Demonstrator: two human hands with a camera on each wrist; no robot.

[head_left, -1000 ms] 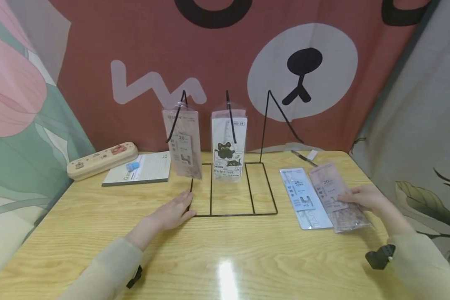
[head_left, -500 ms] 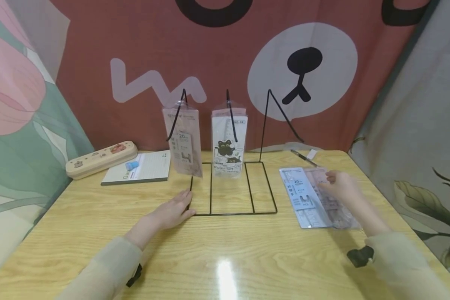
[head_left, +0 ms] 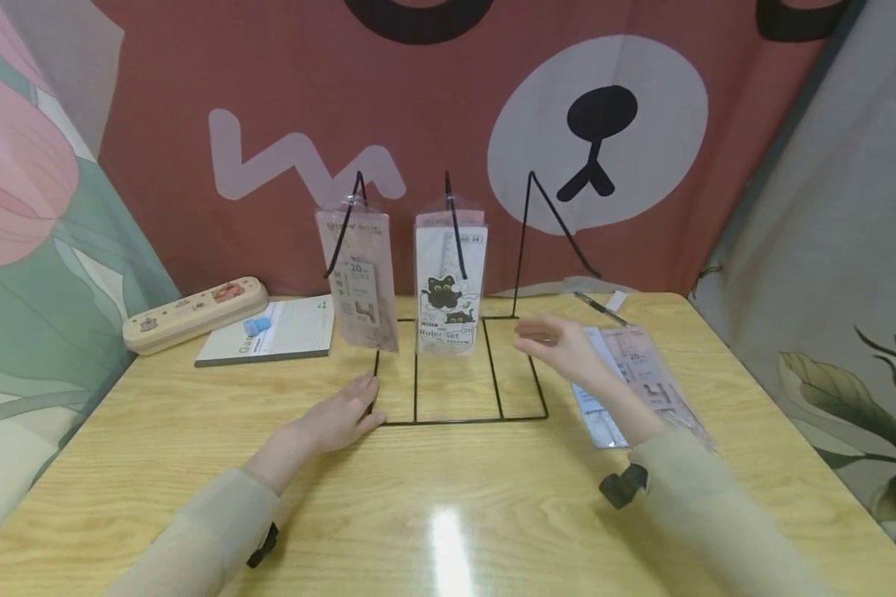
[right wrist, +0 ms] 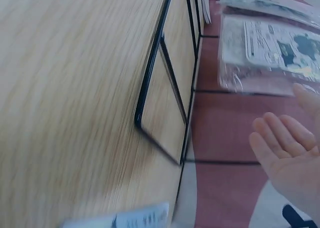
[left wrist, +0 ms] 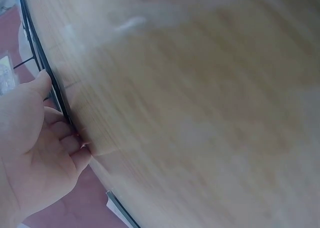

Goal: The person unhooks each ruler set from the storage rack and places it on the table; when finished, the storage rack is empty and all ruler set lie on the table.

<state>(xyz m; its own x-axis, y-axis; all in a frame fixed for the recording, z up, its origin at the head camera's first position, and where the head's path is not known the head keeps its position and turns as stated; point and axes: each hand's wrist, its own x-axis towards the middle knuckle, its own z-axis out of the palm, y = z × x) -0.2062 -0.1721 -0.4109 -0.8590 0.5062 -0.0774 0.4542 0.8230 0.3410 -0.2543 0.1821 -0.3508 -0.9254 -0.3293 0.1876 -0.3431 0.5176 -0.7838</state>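
Observation:
My left hand (head_left: 336, 414) grips the near left corner of a black wire display rack (head_left: 463, 422), thumb by the front bar and fingers along the side bar. In the left wrist view those fingers (left wrist: 62, 133) meet the wire. My right hand (head_left: 563, 348) hovers over the rack's right side with nothing in it, fingers loosely extended. From the left hook hangs a pink ruler set pack (head_left: 356, 282); on the middle hook a white ruler set pack (head_left: 450, 290) with black cats hangs before a pink one. The right hook (head_left: 563, 224) is bare.
Right of the rack lie a blue ruler set pack (head_left: 601, 431) and a pink ruler set pack (head_left: 653, 373), the blue one partly behind my right forearm. A pen (head_left: 597, 307) lies behind them. Back left are a pencil case (head_left: 194, 315), a notepad (head_left: 299, 327) and a small blue item (head_left: 256, 325).
My right hand has left the pink pack on the right and moved left to the rack. That pack now lies shifted slightly up and left. The left hand keeps its place.

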